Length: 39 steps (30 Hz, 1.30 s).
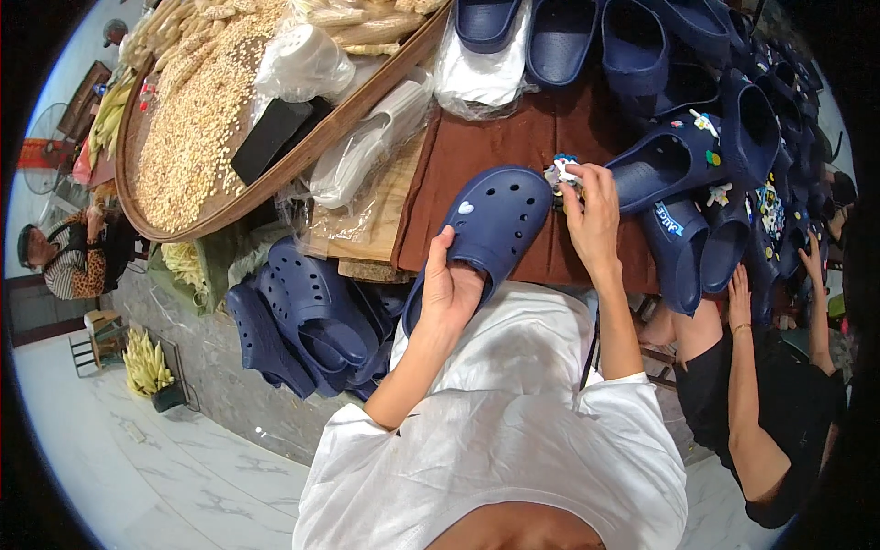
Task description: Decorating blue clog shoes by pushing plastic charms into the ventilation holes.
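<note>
A navy clog (pixel 502 213) with round vent holes is in my left hand (pixel 451 291), the thumb over its side and the fingers inside the foot opening. One white heart charm (pixel 466 208) sits in a hole near the thumb. Just beyond the clog's toe, my right hand (pixel 596 211) reaches a small heap of colourful shoe charms (pixel 555 174) on the brown cloth (pixel 486 151). Its thumb and bent fingers close around a charm at the heap's edge. Which charm it is, I cannot make out.
Navy clogs with charms (pixel 665 165) crowd the right side. More plain clogs (pixel 321 312) hang below the table at left. A woven tray (pixel 367 96) holds corn kernels and a black box (pixel 275 137). At right, a person in black (pixel 779 431) reaches toward the clogs.
</note>
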Motion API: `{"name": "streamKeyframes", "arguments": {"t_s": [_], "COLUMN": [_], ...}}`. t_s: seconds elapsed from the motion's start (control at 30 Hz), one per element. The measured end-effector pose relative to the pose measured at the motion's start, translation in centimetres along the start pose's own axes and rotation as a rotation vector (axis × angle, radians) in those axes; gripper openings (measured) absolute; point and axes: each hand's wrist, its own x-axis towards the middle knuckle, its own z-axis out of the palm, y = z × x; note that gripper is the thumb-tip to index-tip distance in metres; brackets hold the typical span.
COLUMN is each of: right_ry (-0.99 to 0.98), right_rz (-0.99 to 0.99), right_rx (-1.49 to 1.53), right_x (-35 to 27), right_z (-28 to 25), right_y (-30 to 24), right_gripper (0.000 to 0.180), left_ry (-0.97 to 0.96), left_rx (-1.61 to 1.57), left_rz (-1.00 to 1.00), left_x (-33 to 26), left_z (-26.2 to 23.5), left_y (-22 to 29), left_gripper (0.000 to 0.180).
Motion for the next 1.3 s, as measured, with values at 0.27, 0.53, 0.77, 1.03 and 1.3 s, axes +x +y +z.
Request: {"name": "streamKeyframes", "arguments": {"t_s": [0.27, 0.53, 0.77, 1.03, 1.3], "right_ry": [-0.402, -0.462, -0.382, -0.183, -0.114], "right_rz": [-0.122, -0.167, -0.236, -0.082, 0.035], "right_rx": [0.250, 0.090, 0.021, 0.287, -0.032], "right_x": [2.3, 2.9, 2.7, 1.8, -2.8], "right_z": [1.9, 3.6, 4.4, 2.7, 2.0], "right_y": [-7.3, -8.0, -8.4, -6.3, 1.0], "right_gripper": [0.025, 0.033, 0.017, 0.016, 0.022], "left_ry": [-0.042, -0.177, -0.204, -0.076, -0.096], "left_rx": [-0.014, -0.061, -0.116, -0.163, -0.086], "left_rz": [-0.078, -0.083, -0.087, -0.124, 0.070], "left_x": [-0.2, 0.6, 0.7, -0.4, -7.8], "left_z": [-0.7, -2.0, -2.6, -1.6, -3.9], "left_y": [0.9, 0.1, -0.1, 0.6, 5.7], "left_gripper": [0.057, 0.056, 0.052, 0.051, 0.047]}}
